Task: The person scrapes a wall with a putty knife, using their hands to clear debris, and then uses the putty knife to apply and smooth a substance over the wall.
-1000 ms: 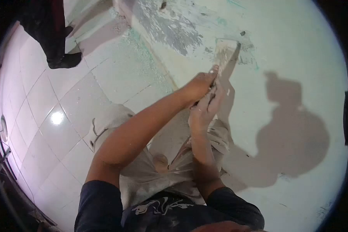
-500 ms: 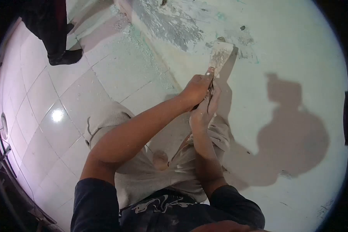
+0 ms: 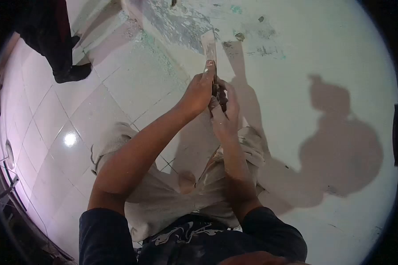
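Observation:
A scraper with a pale, dust-smeared blade [image 3: 209, 44] points up and away from me, held off the wall. My left hand [image 3: 200, 92] is closed on it, the thumb laid along the base of the blade. Just behind and to the right, my right hand [image 3: 225, 112] curls its fingers and thumb around the dark handle end, which is partly hidden. Beyond the blade tip, the wall [image 3: 287, 110] has a grey, stripped patch [image 3: 181, 26] and several small chips and green specks.
Another person's dark trouser leg and shoe [image 3: 75, 73] stand on the tiled floor [image 3: 88, 106] at upper left. Green-white flakes [image 3: 157, 53] lie along the wall's foot. My bent legs [image 3: 115, 141] are below my hands. Shadows fall across the wall at right.
The scraper has come off the wall and swung left, its blade now turned nearly edge-on. Both hands have shifted left with it, and the right hand's fingers have loosened on the handle.

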